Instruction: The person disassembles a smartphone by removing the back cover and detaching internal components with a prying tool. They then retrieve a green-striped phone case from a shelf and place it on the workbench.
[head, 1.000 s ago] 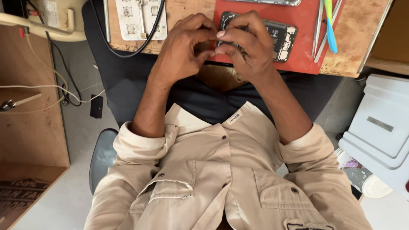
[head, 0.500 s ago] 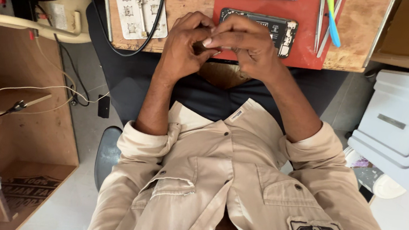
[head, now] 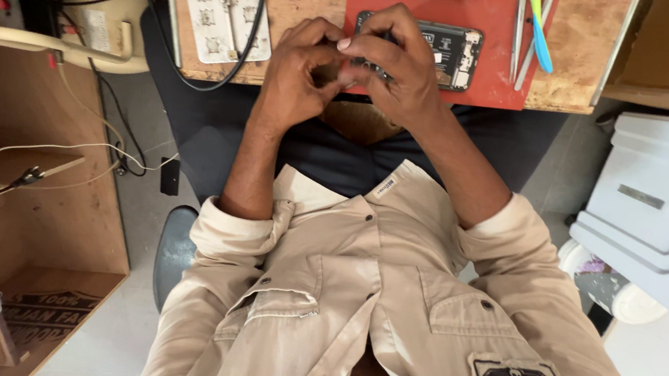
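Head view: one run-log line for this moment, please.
left hand: curled, fingertips meeting right | right hand: over opened phone | phone: on red mat | held item: hidden

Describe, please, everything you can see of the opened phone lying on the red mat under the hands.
The opened phone lies flat, back cover off, showing dark inner parts and a black panel with small white markings. It sits crosswise on the red mat near the edge of the wooden bench. The right hand covers its left half and seems to touch it; the left hand curls beside it, fingertips meeting the right's. Whether anything is pinched there cannot be seen.
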